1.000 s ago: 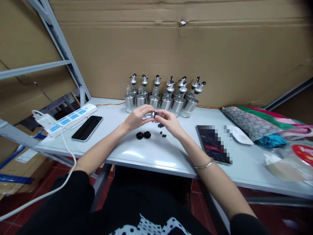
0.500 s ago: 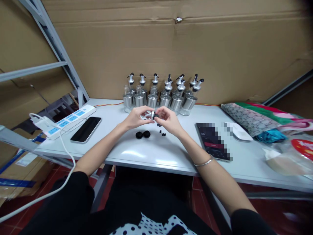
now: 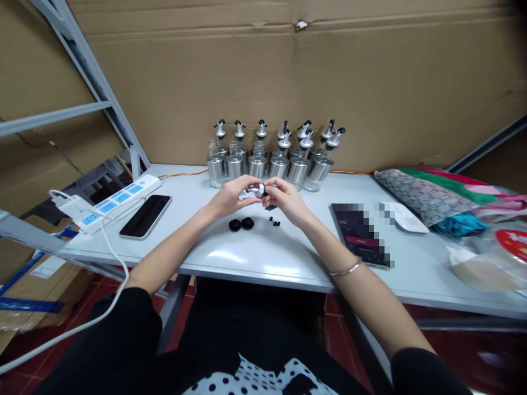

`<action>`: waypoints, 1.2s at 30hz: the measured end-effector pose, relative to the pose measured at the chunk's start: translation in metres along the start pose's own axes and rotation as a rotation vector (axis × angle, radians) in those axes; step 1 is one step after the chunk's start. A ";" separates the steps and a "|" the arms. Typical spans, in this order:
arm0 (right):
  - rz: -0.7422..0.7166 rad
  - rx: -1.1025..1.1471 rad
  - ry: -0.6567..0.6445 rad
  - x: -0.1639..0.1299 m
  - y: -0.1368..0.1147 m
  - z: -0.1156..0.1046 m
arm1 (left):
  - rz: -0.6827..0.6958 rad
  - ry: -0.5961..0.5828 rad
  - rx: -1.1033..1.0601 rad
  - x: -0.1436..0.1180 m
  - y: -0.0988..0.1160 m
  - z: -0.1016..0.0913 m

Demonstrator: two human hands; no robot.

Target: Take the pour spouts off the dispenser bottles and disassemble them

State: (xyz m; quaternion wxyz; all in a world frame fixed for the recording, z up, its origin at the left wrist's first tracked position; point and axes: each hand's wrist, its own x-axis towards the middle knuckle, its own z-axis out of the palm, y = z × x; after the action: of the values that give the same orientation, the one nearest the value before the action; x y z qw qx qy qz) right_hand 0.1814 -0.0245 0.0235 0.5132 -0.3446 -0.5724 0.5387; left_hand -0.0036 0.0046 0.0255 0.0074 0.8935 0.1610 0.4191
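Observation:
A silver pourer spout [image 3: 256, 190] lies sideways between my two hands above the table. My left hand [image 3: 231, 198] is closed around its silver body. At its other end, the fingers of my right hand [image 3: 286, 201] pinch the black stopper part. Two round black caps [image 3: 241, 224] rest on the table below my left hand. Several tiny black pieces [image 3: 274, 221] lie below my right hand, and a flat dark piece [image 3: 270, 207] is partly hidden by its fingers. Behind the hands stand several glass bottles with steel sleeves [image 3: 257, 166], some topped with pourers and some open-necked.
On the left are a black phone [image 3: 145, 216] and a white power strip [image 3: 119, 201] with a cable running over my arm. To the right lie another phone [image 3: 358, 241], a white mouse [image 3: 411, 222], patterned fabric [image 3: 415, 195] and a tape roll [image 3: 486, 269]. Cardboard [image 3: 185, 82] backs the table.
The pourer has turned in my hands, so its round silver collar faces more toward me. My right fingers have shifted on the black stopper end.

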 end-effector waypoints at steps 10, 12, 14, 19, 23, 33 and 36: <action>-0.048 0.004 -0.032 -0.002 -0.001 0.003 | -0.047 -0.033 0.008 0.002 0.004 -0.001; -0.099 -0.013 -0.025 -0.002 -0.001 0.004 | -0.065 -0.039 -0.025 0.004 0.006 -0.002; -0.150 -0.043 -0.016 -0.001 0.000 0.005 | -0.084 -0.058 -0.052 0.006 0.007 -0.005; -0.229 -0.121 0.004 -0.001 -0.002 0.007 | -0.111 -0.108 -0.092 0.010 0.006 -0.011; -0.257 -0.162 0.024 -0.002 -0.001 0.009 | -0.165 -0.113 -0.118 0.011 0.004 -0.013; -0.421 -0.488 0.084 -0.007 -0.002 0.005 | -0.279 -0.131 -0.184 0.011 0.002 -0.016; -0.547 -0.633 0.088 -0.008 -0.005 0.003 | -0.327 -0.119 -0.257 0.011 0.000 -0.015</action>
State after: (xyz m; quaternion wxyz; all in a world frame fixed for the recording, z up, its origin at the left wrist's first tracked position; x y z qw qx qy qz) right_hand 0.1809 -0.0335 0.0270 0.5301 -0.3432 -0.7576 0.1648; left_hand -0.0083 0.0059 0.0434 0.1986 0.8703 0.2483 0.3760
